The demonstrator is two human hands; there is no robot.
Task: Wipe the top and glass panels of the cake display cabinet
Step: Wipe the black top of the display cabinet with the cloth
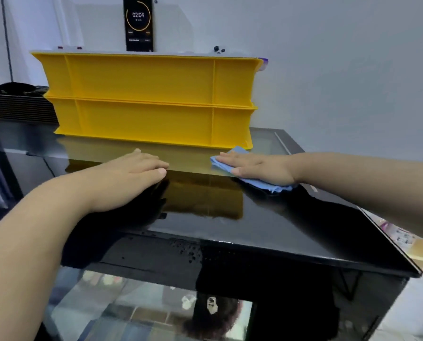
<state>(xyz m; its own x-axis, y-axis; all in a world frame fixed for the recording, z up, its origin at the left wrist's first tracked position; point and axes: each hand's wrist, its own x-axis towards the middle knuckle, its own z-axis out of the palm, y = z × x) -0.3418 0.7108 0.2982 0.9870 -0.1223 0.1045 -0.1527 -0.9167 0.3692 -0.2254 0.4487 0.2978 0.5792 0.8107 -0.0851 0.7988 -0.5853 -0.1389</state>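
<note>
The right hand [257, 166], fingers flat, presses a blue cloth [262, 183] at two o'clock on the cabinet top [254, 225]; the left hand [131, 173] rests open; droplets remain, and the glass panels [144, 308] look unwiped.

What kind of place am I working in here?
Probably a bakery or cake shop's counter area. The black glass-topped display cabinet has glass front panels with goods dimly visible inside, two stacked yellow plastic crates sit on its top, and the right hand presses a blue cloth on the glass.
</note>
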